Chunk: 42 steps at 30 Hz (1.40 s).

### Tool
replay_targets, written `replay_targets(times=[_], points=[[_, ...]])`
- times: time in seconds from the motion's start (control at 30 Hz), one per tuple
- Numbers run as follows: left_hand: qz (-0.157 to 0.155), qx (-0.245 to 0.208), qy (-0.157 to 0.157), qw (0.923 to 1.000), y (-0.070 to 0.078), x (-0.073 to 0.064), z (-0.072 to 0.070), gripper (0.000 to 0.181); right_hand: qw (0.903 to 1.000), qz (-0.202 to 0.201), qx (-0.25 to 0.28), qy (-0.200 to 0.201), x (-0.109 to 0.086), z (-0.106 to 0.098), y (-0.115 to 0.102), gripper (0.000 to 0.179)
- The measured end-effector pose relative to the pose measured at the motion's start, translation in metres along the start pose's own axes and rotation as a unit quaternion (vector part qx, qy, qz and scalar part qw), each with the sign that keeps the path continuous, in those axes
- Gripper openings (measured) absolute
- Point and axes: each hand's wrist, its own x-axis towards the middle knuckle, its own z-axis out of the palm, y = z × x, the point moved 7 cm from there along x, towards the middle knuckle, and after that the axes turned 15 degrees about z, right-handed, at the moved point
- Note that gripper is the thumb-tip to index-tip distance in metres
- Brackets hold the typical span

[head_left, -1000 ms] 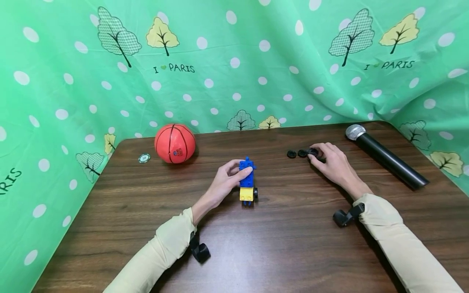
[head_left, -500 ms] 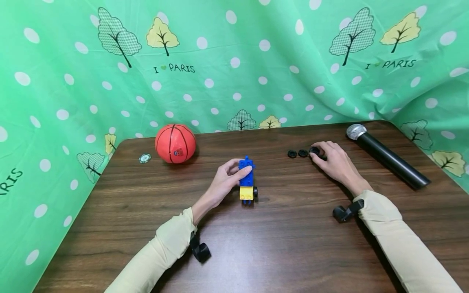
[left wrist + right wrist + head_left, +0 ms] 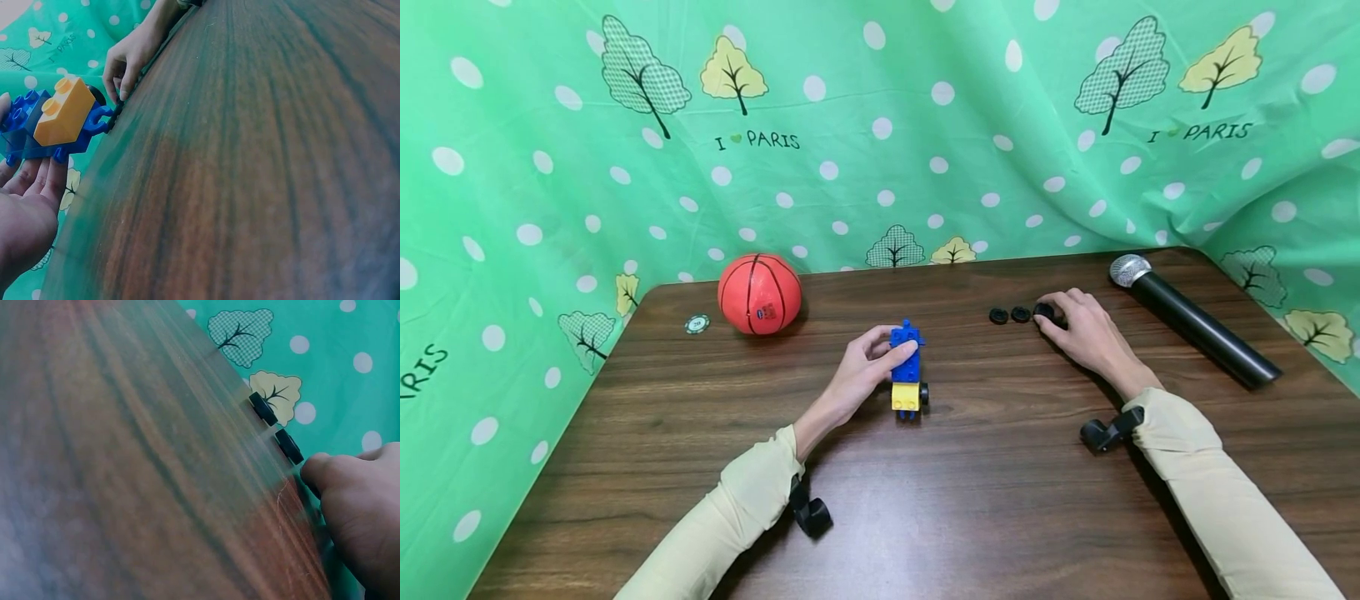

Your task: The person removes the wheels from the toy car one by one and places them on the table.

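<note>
A toy vehicle of blue and yellow building blocks (image 3: 906, 367) is held in my left hand (image 3: 854, 377), the thumb on top of its blue part and the fingers beneath, as the left wrist view shows. One black wheel (image 3: 924, 393) is on the right side of its yellow block (image 3: 65, 112). Farther right, my right hand (image 3: 1088, 340) pinches a black toy wheel (image 3: 1043, 311) at the table between thumb and fingers; in the right wrist view the hand hides that wheel. Two more loose wheels, one (image 3: 1020, 314) beside it and another (image 3: 997, 316) farther left, lie in a row.
A red toy basketball (image 3: 760, 294) and a small round chip (image 3: 697, 323) are at the back left of the wooden table (image 3: 925, 517). A black microphone (image 3: 1195, 321) lies slantwise to the right. Behind the table hangs a green dotted curtain (image 3: 880, 167).
</note>
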Motion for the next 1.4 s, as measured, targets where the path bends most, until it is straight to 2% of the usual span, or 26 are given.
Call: replay_targets(times=[0.53,0.83,1.03,1.2,1.3,1.4], points=[[0.001,0.001,0.001,1.0,0.001,0.001,0.0,0.041,0.9996,0.022,0.001,-0.02,-0.001,0.001,0.003,0.033],[0.001,-0.004,0.001,1.0,0.002,0.001,0.0,0.043,0.999,0.039,0.023,-0.004,-0.011,-0.007,-0.002,0.045],[0.004,-0.007,0.004,1.0,0.005,0.001,-0.001,0.042,0.9978,-0.008,0.062,0.021,-0.026,-0.011,-0.027,0.036],[0.009,-0.01,0.011,0.9998,0.007,0.002,-0.003,0.039,0.9914,-0.056,0.116,0.022,-0.039,-0.007,-0.056,0.027],[0.01,-0.019,0.012,0.9997,0.009,0.003,-0.001,0.039,0.984,-0.08,0.159,0.002,-0.048,-0.001,-0.079,0.025],[0.013,-0.031,0.02,0.9992,0.01,0.005,0.0,0.04,0.9758,-0.087,0.196,-0.041,-0.058,0.01,-0.104,0.021]])
